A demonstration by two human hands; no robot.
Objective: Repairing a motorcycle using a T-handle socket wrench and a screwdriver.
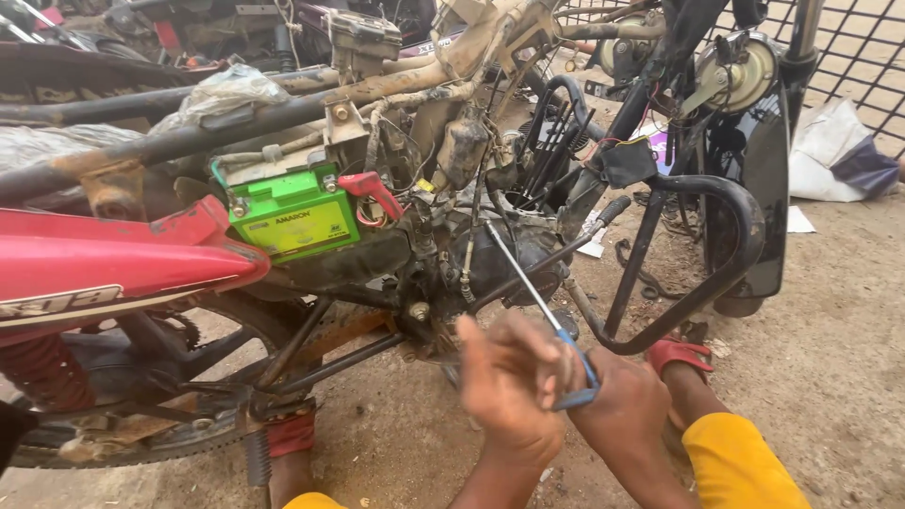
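Two hands, left hand [509, 382] and right hand [617, 405], grip closed on blue-handled screwdriver [542, 306], green rectangular battery [294, 215] with yellow label upper left.

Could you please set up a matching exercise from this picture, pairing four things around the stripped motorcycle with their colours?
Things:
1. battery
2. screwdriver handle
3. side panel
4. crash guard

Colours:
A. black
B. red
C. green
D. blue

Pairs: 1-C, 2-D, 3-B, 4-A. The left hand and right hand together grip the screwdriver, whose tip points up into the engine area.
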